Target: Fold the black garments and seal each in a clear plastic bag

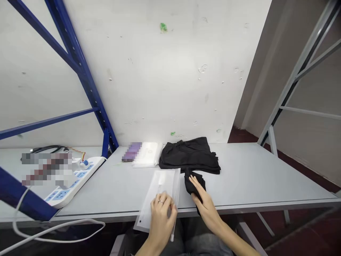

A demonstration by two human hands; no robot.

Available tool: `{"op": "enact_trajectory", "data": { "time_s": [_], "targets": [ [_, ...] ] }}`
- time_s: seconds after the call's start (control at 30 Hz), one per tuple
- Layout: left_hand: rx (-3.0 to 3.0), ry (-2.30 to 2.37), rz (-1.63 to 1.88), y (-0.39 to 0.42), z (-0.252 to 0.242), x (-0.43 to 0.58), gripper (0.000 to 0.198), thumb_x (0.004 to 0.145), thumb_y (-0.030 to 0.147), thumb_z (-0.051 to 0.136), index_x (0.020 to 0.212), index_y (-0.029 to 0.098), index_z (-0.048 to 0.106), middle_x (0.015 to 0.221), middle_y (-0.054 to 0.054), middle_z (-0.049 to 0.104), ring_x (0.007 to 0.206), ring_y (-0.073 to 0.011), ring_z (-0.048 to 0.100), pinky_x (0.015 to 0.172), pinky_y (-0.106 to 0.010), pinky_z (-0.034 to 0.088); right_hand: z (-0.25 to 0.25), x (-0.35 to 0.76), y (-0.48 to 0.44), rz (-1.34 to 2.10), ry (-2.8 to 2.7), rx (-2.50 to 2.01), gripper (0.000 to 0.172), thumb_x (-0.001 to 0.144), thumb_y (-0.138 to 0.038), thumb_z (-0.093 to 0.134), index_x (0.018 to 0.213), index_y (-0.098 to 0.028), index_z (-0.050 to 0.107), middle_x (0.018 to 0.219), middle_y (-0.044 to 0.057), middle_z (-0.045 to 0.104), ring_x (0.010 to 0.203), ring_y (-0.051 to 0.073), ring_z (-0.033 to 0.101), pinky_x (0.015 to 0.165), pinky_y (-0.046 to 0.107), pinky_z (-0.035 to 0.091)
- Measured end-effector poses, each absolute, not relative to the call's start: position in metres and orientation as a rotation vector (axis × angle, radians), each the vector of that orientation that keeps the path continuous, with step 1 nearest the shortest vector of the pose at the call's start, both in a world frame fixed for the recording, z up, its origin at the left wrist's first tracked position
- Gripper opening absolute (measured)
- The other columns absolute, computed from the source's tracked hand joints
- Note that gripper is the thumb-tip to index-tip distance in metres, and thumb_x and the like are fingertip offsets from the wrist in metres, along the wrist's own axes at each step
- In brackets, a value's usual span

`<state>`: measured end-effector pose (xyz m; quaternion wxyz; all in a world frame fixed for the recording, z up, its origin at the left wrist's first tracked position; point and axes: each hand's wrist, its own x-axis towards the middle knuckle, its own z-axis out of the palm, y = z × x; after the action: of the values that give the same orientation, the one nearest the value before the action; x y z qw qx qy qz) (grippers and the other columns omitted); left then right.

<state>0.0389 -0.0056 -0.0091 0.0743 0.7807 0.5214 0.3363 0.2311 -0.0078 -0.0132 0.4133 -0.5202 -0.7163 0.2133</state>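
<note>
"what's my left hand (pixel 161 222) doing?"

"from here i see it curled shut on the edge of a clear zip bag (pixel 157 202). the bag lies flat on the grey table (pixel 253 177), near the edge closest to you."

"and my right hand (pixel 206 208)?"

"half open, fingers spread over a bunched black cloth (pixel 194 186). i can't tell how firmly it has hold."

"what's beside them?"

"the cloth touches a heap of black fabric (pixel 189 156) just right of the bag. behind the bag sit a white packet (pixel 147 154) and a blurred purple item (pixel 131 152). further left, a white power strip (pixel 80 177) lies on the table."
</note>
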Motion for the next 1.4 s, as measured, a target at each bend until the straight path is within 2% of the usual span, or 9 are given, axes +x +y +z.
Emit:
{"op": "enact_trajectory", "data": {
  "time_s": [0.17, 0.3, 0.4, 0.5, 0.73, 0.9, 1.03, 1.23, 1.4],
  "targets": [
    [2.394, 1.495, 1.100, 0.011, -0.009, 0.061, 0.015, 0.080, 0.012, 0.044, 0.072, 0.019, 0.055, 0.122, -0.009, 0.052, 0.122, -0.0315, 0.040, 0.101, -0.055, 0.032, -0.022, 0.222, -0.012, 0.413, -1.716, -1.314, 0.052, 0.098, -0.028, 0.031, 0.148, -0.032, 0.018, 0.155, 0.000, 0.018, 0.142, 0.020, 0.018, 0.112, 0.044, 0.031],
    [2.270, 1.435, 0.970, 0.028, -0.016, 0.066, 0.034, 0.075, 0.005, 0.041, 0.098, 0.021, 0.059, 0.130, -0.009, 0.049, 0.129, -0.0303, 0.036, 0.105, -0.066, 0.019, -0.024, 0.224, -0.007, 0.298, -2.132, -1.281, 0.065, 0.091, -0.017, 0.041, 0.149, -0.031, 0.014, 0.156, 0.000, 0.017, 0.143, 0.022, 0.012, 0.115, 0.050, 0.019],
    [2.175, 1.396, 0.993, 0.030, -0.016, 0.063, 0.025, 0.078, 0.008, 0.041, 0.090, 0.021, 0.059, 0.129, -0.009, 0.049, 0.127, -0.0281, 0.041, 0.107, -0.065, 0.017, -0.021, 0.226, -0.005, 0.282, -2.266, -1.366, 0.071, 0.087, -0.014, 0.044, 0.149, -0.029, 0.014, 0.156, 0.001, 0.017, 0.143, 0.021, 0.015, 0.116, 0.050, 0.018],
    [2.067, 1.371, 1.073, 0.027, -0.010, 0.059, 0.019, 0.088, 0.020, 0.038, 0.075, 0.020, 0.052, 0.126, -0.009, 0.051, 0.120, -0.0258, 0.047, 0.107, -0.060, 0.025, -0.015, 0.229, -0.007, 0.306, -2.309, -1.408, 0.068, 0.085, -0.015, 0.045, 0.148, -0.028, 0.022, 0.155, 0.002, 0.019, 0.143, 0.021, 0.016, 0.116, 0.050, 0.017],
    [1.953, 1.289, 1.188, 0.028, -0.005, 0.051, 0.025, 0.093, 0.032, 0.037, 0.074, 0.020, 0.049, 0.124, -0.008, 0.050, 0.116, -0.0241, 0.050, 0.100, -0.048, 0.040, 0.014, 0.238, -0.019, 0.493, -2.510, -1.173, 0.072, 0.070, -0.009, 0.051, 0.137, -0.033, 0.043, 0.151, -0.002, 0.030, 0.141, 0.022, 0.021, 0.115, 0.051, 0.017],
    [1.957, 1.263, 1.202, 0.027, -0.007, 0.047, 0.025, 0.094, 0.032, 0.037, 0.074, 0.020, 0.047, 0.126, -0.008, 0.049, 0.116, -0.0232, 0.049, 0.097, -0.044, 0.042, 0.017, 0.236, -0.015, 0.493, -2.496, -1.174, 0.065, 0.072, -0.011, 0.050, 0.134, -0.030, 0.048, 0.152, 0.001, 0.030, 0.141, 0.023, 0.023, 0.115, 0.049, 0.019],
    [2.053, 1.272, 1.128, 0.025, -0.008, 0.047, 0.021, 0.092, 0.027, 0.039, 0.075, 0.020, 0.048, 0.125, -0.008, 0.050, 0.117, -0.0240, 0.048, 0.102, -0.050, 0.036, 0.013, 0.236, -0.010, 0.397, -2.398, -1.377, 0.066, 0.078, -0.011, 0.048, 0.141, -0.026, 0.038, 0.154, 0.005, 0.024, 0.142, 0.023, 0.018, 0.114, 0.052, 0.018],
    [2.191, 1.256, 0.956, 0.025, -0.002, 0.049, 0.018, 0.090, 0.020, 0.037, 0.080, 0.021, 0.052, 0.121, -0.007, 0.055, 0.116, -0.0236, 0.050, 0.106, -0.058, 0.027, 0.022, 0.239, -0.013, 0.544, -2.580, -1.064, 0.064, 0.079, -0.016, 0.054, 0.138, -0.037, 0.041, 0.149, -0.004, 0.035, 0.141, 0.019, 0.022, 0.117, 0.046, 0.016],
    [2.263, 1.211, 0.886, 0.024, -0.001, 0.051, 0.019, 0.087, 0.015, 0.038, 0.088, 0.022, 0.055, 0.128, -0.006, 0.053, 0.121, -0.0224, 0.047, 0.110, -0.060, 0.016, 0.012, 0.223, 0.003, 0.358, -2.465, -1.247, 0.059, 0.082, -0.018, 0.053, 0.140, -0.023, 0.040, 0.151, 0.007, 0.031, 0.143, 0.022, 0.016, 0.117, 0.046, 0.015]
  ]
}}
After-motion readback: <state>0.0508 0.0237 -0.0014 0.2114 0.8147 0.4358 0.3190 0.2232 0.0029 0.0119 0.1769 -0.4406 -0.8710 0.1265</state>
